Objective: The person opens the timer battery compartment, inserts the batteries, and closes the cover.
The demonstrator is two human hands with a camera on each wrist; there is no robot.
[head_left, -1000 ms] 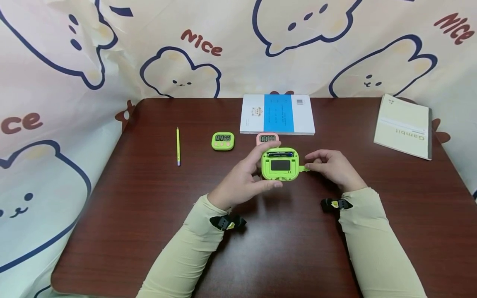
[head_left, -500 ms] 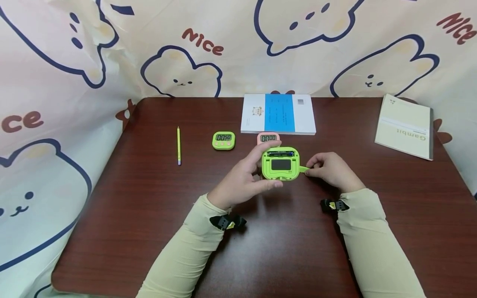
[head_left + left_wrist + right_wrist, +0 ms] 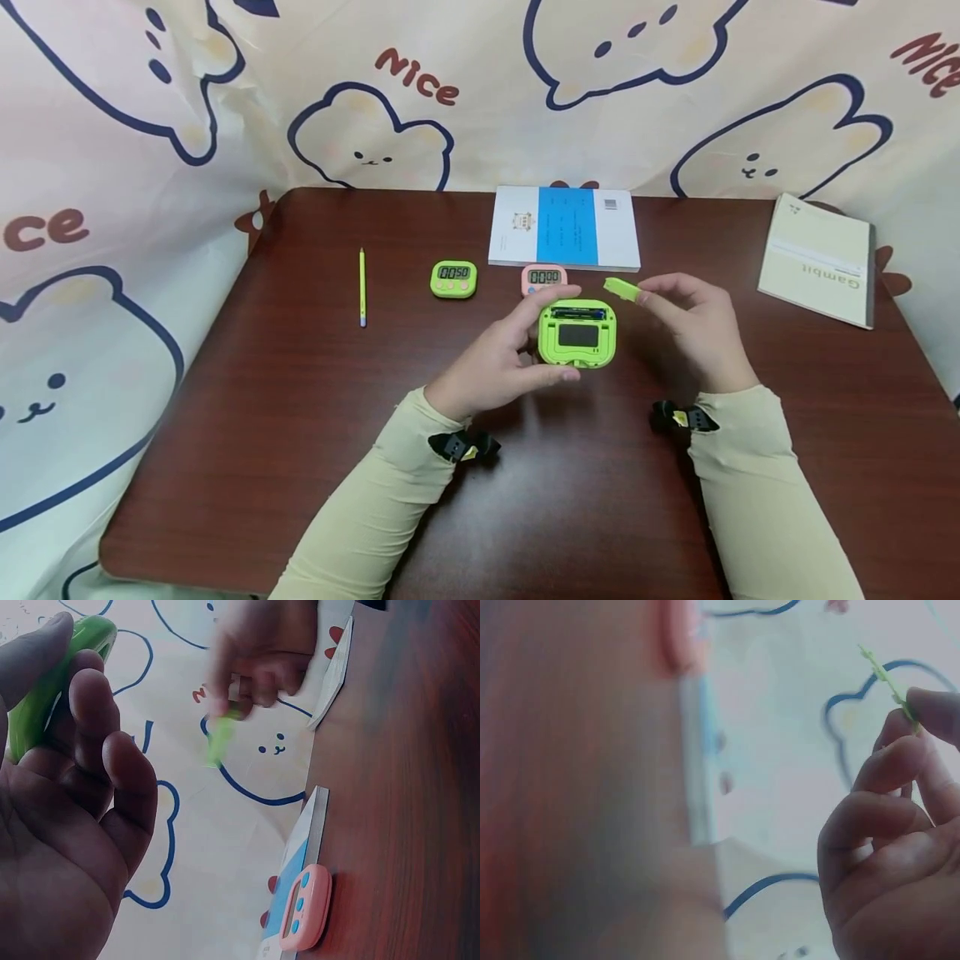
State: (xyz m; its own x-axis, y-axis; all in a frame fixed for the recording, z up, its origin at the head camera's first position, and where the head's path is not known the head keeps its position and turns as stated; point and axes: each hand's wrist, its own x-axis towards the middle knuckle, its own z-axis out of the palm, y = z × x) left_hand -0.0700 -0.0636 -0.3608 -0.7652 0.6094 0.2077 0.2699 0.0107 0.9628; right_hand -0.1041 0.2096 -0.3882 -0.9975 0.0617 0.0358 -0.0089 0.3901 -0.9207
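My left hand (image 3: 498, 358) grips a green digital timer (image 3: 577, 357) by its left side, its back turned up toward the head camera. A battery (image 3: 578, 314) lies in the uncovered slot along the top of that back. Between thumb and fingertips my right hand (image 3: 697, 325) pinches a thin green battery cover (image 3: 621, 289), held apart from the timer to its upper right. The right wrist view shows the cover (image 3: 889, 682) edge-on with small tabs. In the left wrist view the green timer (image 3: 56, 682) appears from the side, and the cover (image 3: 220, 739) is blurred.
Behind the left hand stands a pink timer (image 3: 543, 276) reading 00:00, in front of a white and blue book (image 3: 566, 227). Left of it are a second green timer (image 3: 453, 280) reading 00:50 and a yellow pencil (image 3: 362, 287). A cream book (image 3: 817, 260) lies at the far right.
The right hand has moved up and away with the battery cover, which was beside the timer's lower right edge earlier. The left hand still holds the timer. The view has shifted slightly.
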